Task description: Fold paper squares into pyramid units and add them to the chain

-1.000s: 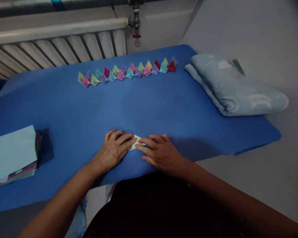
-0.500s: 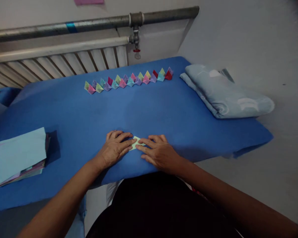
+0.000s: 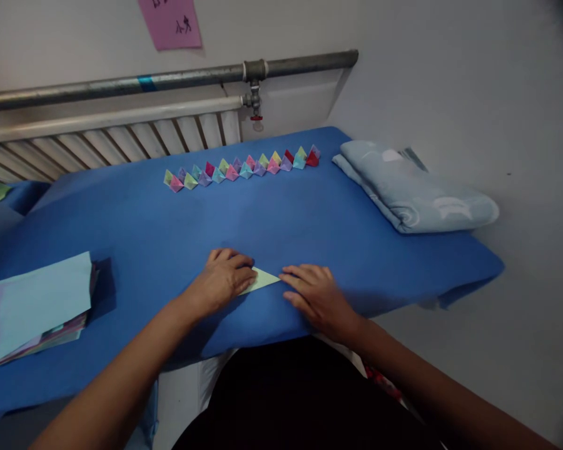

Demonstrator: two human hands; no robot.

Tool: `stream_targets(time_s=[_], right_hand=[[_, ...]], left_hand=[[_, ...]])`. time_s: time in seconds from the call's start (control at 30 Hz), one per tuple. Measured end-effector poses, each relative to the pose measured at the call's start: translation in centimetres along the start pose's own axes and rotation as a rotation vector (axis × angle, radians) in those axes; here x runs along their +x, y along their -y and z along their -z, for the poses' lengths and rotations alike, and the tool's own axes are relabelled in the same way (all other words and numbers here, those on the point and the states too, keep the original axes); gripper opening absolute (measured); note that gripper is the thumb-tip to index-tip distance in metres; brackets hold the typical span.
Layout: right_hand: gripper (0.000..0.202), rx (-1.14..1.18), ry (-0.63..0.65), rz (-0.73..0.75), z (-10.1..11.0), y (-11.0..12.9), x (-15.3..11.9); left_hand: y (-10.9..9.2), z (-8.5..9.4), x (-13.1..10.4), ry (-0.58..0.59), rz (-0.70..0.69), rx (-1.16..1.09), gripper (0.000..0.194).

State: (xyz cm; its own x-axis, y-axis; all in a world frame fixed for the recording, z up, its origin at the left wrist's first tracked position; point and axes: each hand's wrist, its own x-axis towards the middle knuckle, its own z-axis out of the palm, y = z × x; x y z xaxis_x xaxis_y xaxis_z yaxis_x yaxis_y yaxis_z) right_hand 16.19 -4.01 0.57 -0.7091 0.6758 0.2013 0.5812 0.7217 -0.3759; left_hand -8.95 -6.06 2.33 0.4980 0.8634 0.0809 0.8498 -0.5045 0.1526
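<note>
A small pale yellow-green piece of folded paper [image 3: 264, 279] lies on the blue cloth surface in front of me, its right end tapering to a point. My left hand [image 3: 226, 277] covers the paper's left end and holds it down, the fingers close together and bent over it. At the pointed right corner, my right hand [image 3: 316, 294] rests with its fingers stretched out and slightly apart. Its fingertips touch or nearly touch that tip. The paper's left part is hidden under my left fingers.
A zigzag row of colourful folded paper pieces [image 3: 246, 170] stands towards the back. On the left lies a stack of coloured paper sheets [image 3: 47, 300]. A folded light-blue blanket [image 3: 417, 190] sits at the right. Behind are a radiator [image 3: 122, 144] and a metal pipe [image 3: 192, 76].
My right hand has moved right, away from my left hand. More of the paper now shows, as a pointed triangle. The camera view has tilted up slightly.
</note>
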Motion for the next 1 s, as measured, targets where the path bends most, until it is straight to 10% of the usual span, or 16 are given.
stream_targets(time_s=[0.5, 0.83, 1.0], right_hand=[[0.023, 0.243, -0.089, -0.058, 0.3, -1.0, -0.6], [0.023, 0.253, -0.084, -0.045, 0.2, -1.0, -0.6], [0.020, 0.385, -0.122, -0.082, 0.5, -0.7, -0.2]], left_hand=[[-0.7, 2.5, 5.5, 0.453, 0.372, -0.239, 0.014], [-1.5, 2.2, 4.0, 0.368, 0.550, -0.464, 0.005], [-1.5, 1.4, 1.9, 0.204, 0.700, -1.004, 0.015]])
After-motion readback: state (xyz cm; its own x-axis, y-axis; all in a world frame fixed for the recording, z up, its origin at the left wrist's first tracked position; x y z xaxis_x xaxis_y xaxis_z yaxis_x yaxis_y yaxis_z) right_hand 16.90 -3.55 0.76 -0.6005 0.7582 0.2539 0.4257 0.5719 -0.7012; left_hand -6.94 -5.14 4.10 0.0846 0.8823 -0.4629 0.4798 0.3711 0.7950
